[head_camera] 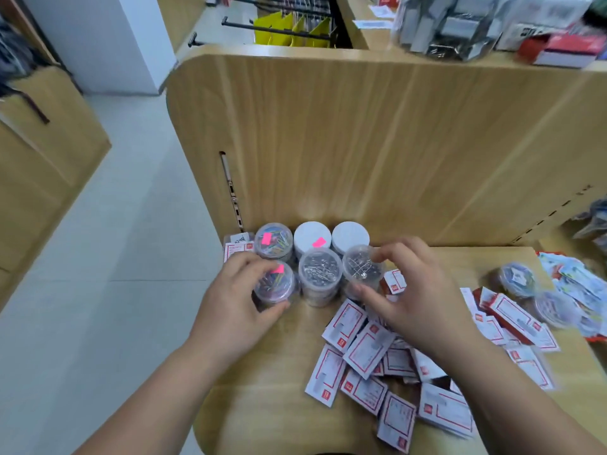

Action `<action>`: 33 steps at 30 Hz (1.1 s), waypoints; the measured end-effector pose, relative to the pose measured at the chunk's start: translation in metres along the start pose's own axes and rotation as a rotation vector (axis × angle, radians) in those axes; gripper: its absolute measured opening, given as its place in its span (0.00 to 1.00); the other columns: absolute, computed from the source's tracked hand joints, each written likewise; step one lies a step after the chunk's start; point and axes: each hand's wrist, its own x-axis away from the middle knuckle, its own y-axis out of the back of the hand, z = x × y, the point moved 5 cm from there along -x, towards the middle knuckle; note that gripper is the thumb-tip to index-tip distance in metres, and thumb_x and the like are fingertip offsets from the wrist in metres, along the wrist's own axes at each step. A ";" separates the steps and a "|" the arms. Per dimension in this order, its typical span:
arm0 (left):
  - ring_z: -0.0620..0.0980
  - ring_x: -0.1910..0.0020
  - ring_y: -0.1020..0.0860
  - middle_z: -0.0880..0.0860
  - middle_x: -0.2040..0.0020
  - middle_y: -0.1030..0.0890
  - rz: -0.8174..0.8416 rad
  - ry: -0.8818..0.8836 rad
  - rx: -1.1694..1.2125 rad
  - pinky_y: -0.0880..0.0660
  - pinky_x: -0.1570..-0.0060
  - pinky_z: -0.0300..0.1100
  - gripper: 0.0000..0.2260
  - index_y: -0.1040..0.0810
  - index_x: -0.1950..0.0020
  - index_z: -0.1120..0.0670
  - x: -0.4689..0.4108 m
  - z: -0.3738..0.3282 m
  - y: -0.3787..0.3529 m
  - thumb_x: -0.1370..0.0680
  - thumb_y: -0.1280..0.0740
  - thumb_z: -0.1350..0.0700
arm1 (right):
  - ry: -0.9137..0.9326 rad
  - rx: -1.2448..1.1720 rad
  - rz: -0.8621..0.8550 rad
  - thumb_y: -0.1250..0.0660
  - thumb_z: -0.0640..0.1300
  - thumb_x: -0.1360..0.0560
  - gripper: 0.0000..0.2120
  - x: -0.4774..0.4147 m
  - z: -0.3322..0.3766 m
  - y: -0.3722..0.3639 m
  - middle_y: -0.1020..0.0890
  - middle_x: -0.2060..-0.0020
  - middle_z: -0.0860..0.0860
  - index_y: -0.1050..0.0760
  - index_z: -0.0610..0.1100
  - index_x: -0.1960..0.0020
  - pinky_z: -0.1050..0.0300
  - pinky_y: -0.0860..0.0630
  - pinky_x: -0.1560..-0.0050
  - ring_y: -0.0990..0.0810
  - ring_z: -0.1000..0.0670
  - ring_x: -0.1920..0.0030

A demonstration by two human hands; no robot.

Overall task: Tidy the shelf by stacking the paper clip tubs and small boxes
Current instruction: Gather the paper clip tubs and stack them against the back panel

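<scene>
Round clear paper clip tubs stand in two rows at the back left of the wooden shelf (295, 372). My left hand (236, 300) grips the front-left tub of coloured clips (276, 284), which bears a pink sticker. My right hand (417, 297) holds the front-right tub of silver clips (361, 267) between thumb and fingertips. Between them stands another tub of silver clips (319, 274). Behind are a coloured-clip tub (273, 240) and two white-lidded tubs (312, 238) (350, 237). Several small red-and-white boxes (368, 349) lie scattered under and in front of my right hand.
A tall wooden back panel (361, 142) rises right behind the tubs. More small boxes (512, 316) and two clear tubs (517, 279) (555, 308) lie at the right, beside a heap of packets (571, 280). The shelf's left edge drops to a tiled floor (115, 257).
</scene>
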 end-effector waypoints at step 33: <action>0.53 0.53 0.24 0.49 0.53 0.20 0.159 -0.463 -0.090 0.26 0.52 0.50 0.17 0.19 0.48 0.52 0.002 -0.214 -0.124 0.30 0.27 0.42 | -0.297 0.208 -0.013 0.25 0.47 0.29 0.13 0.072 -0.178 0.118 0.21 0.48 0.49 0.21 0.48 0.46 0.55 0.32 0.45 0.24 0.42 0.46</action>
